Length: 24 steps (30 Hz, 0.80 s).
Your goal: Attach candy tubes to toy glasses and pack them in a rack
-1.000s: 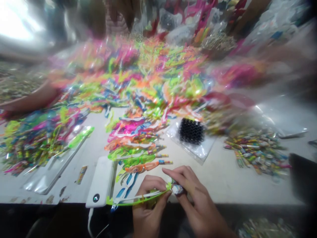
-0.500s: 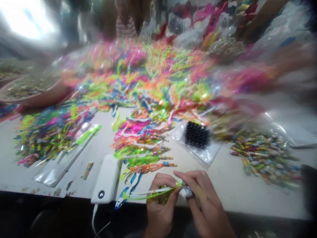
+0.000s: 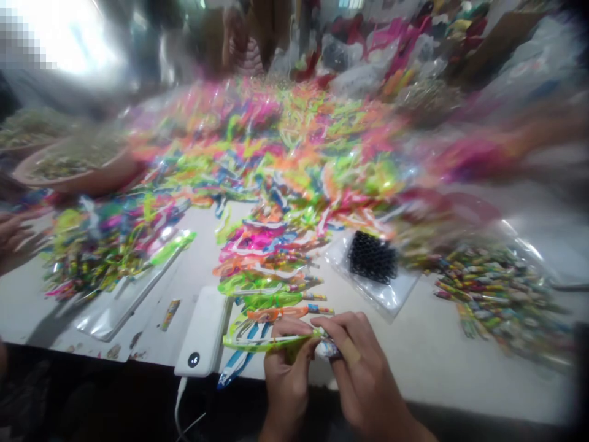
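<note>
Near the table's front edge, my left hand (image 3: 288,362) pinches a yellow-green and white plastic strip (image 3: 248,342), whose loose end points left. My right hand (image 3: 359,356) meets it fingertip to fingertip and grips a small shiny printed wrapper (image 3: 327,348); its exact kind is blurred. The strip's right end touches this wrapper between both hands. Just beyond my left hand lies a row of bright plastic strips bundled with printed sticks, the nearest an orange bundle (image 3: 276,314). A blue and white strip (image 3: 237,365) hangs over the table edge.
A white power bank (image 3: 202,334) with a cable lies left of the hands. Further off are a clear bag of black mesh (image 3: 372,256), a pile of printed sticks (image 3: 488,288), a heap of strips (image 3: 285,147), and a basin (image 3: 69,178). Another person's hand (image 3: 13,239) is at left.
Both hands have shifted slightly left in view, still together. The yellow-green strip now lies straighter and flatter toward the left. Another person's hand has appeared at the left edge.
</note>
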Available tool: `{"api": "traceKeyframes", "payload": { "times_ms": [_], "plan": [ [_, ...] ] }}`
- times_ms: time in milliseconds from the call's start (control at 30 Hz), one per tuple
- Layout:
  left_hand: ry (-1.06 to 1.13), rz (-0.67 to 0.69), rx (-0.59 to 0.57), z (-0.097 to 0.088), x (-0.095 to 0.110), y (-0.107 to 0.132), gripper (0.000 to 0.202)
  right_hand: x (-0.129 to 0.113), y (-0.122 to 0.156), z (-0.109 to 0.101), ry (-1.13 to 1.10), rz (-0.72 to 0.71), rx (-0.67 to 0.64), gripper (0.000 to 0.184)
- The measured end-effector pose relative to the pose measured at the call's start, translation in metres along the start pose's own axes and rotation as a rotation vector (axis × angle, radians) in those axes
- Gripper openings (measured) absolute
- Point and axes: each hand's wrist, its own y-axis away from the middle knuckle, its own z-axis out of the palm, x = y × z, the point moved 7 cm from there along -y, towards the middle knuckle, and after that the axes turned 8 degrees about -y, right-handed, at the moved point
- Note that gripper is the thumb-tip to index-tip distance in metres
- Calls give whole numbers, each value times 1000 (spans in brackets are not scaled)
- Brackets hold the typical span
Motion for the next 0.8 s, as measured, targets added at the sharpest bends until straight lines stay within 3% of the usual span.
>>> {"api": "traceKeyframes", "payload": {
  "times_ms": [167, 300, 367, 467, 600, 667, 800],
  "plan": [
    [-42, -1, 66, -12, 8, -6, 23, -5, -8, 6, -90, -10, -15, 49],
    [-19, -383, 164, -16, -16, -3, 48, 29, -22, 23, -263, 259, -107, 41],
    [52, -482, 207, -15, -21, 2, 58, 53, -32, 30, -264, 402, -100, 38],
    [163, -469, 198, -15, -13, 5, 58, 73, -53, 33, -195, 415, -95, 46],
    [171, -549, 174, -23, -2, 4, 50, 63, -67, 11, -68, 287, 16, 49],
    [145, -523, 212, -30, 5, -4, 46, 61, -59, -1, -190, 395, 47, 42],
    [168, -445, 288, -38, 7, -18, 47, 52, -18, 6, -538, 676, -155, 48]
  ]
}}
